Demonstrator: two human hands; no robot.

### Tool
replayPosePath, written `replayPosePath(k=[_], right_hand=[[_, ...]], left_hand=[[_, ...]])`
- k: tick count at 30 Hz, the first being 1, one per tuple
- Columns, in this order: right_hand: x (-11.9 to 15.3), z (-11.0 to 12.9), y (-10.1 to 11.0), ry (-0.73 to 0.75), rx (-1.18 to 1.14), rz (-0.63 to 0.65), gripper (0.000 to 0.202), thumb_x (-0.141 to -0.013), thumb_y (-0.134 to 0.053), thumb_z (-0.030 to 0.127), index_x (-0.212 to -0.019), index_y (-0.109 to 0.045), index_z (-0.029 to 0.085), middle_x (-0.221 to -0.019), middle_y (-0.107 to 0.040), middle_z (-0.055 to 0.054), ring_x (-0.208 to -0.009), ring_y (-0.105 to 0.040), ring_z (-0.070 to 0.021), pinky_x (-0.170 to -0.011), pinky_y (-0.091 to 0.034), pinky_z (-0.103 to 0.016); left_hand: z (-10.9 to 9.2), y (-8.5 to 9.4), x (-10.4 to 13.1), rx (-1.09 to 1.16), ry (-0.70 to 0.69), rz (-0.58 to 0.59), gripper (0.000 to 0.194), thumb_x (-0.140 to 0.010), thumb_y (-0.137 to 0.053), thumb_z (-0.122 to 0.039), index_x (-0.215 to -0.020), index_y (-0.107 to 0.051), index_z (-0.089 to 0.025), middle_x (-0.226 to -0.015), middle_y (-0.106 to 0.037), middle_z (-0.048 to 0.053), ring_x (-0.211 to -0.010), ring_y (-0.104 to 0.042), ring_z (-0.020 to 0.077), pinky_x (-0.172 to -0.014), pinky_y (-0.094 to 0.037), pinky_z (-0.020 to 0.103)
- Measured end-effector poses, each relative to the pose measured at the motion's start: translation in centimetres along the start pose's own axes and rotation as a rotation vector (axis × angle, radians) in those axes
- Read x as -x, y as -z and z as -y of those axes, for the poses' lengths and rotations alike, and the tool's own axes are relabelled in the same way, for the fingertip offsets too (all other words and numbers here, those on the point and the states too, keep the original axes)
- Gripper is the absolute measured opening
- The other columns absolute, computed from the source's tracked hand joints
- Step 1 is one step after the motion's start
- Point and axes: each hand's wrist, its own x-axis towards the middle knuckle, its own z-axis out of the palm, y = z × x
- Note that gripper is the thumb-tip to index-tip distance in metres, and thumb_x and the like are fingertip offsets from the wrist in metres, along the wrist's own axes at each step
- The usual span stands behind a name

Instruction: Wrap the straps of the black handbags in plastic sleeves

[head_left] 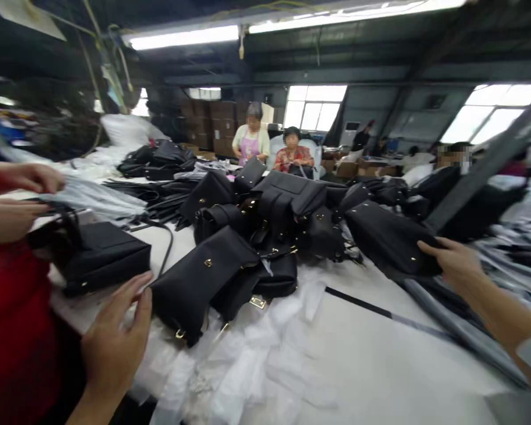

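Note:
My right hand (460,265) grips the right end of a black handbag (389,236) with small gold studs, at the right side of the pile. My left hand (117,336) is by the left edge of another black handbag (199,271), which has a gold clasp. Its fingers are bent but apart from the thumb, and nothing shows between them; whether the fingertips touch that bag I cannot tell. More black handbags (287,195) lie heaped in the middle of the table, some with flaps and gold fittings.
At the left, a co-worker in red has hands (20,200) at a black bag (110,254). Crumpled white wrapping (256,354) and a dark strip (358,301) lie on the white table (380,366). Black straps (172,200) are behind. Two people sit or stand across the table.

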Motion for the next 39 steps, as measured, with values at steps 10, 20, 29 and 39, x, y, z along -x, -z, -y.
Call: replayPosePath(k=[10, 20, 29, 39], right_hand=[[11.1, 5.9, 14.2, 0.395, 0.205, -0.210, 0.027, -0.088, -0.070, 0.036, -0.112, -0.075, 0.025, -0.101, -0.075, -0.007, -0.087, -0.071, -0.0238, -0.083, -0.054, -0.035], [34.3, 2.4, 14.2, 0.566, 0.115, 0.262, 0.059, -0.091, -0.047, 0.004, -0.141, -0.053, 0.036, -0.119, -0.072, -0.001, -0.106, -0.070, -0.0232, -0.094, -0.059, -0.044], [35.7, 5.2, 17.0, -0.256, -0.053, 0.044, 0.035, -0.094, -0.051, 0.040, -0.126, -0.062, 0.031, -0.136, -0.061, -0.005, -0.131, -0.052, -0.0311, -0.114, -0.038, -0.055], [38.1, 5.7, 12.5, -0.428, -0.395, -0.147, 0.038, -0.098, -0.051, 0.046, -0.128, -0.059, 0.025, -0.134, -0.060, -0.008, -0.128, -0.052, -0.0276, -0.111, -0.040, -0.041]], left_hand=[[-16.3, -8.8, 9.2, 1.276, 0.828, 1.089, 0.063, -0.091, -0.052, -0.063, -0.138, -0.052, -0.021, -0.136, -0.061, 0.015, -0.117, -0.064, 0.0283, -0.093, -0.055, 0.041], [-17.6, -9.7, 14.1, 1.154, 0.592, 1.417, 0.056, -0.086, -0.070, -0.049, -0.132, -0.061, -0.020, -0.137, -0.062, 0.009, -0.128, -0.055, 0.0289, -0.113, -0.038, 0.040], [-18.2, -7.4, 15.5, 0.915, 0.112, 1.244, 0.050, -0.081, -0.075, -0.040, -0.124, -0.063, -0.017, -0.119, -0.070, 0.011, -0.110, -0.064, 0.0308, -0.098, -0.049, 0.040], [-18.6, -9.1, 14.9, 0.865, -0.089, 1.226, 0.028, -0.083, -0.068, -0.030, -0.110, -0.065, -0.020, -0.114, -0.070, 0.009, -0.108, -0.066, 0.0279, -0.100, -0.049, 0.042]])
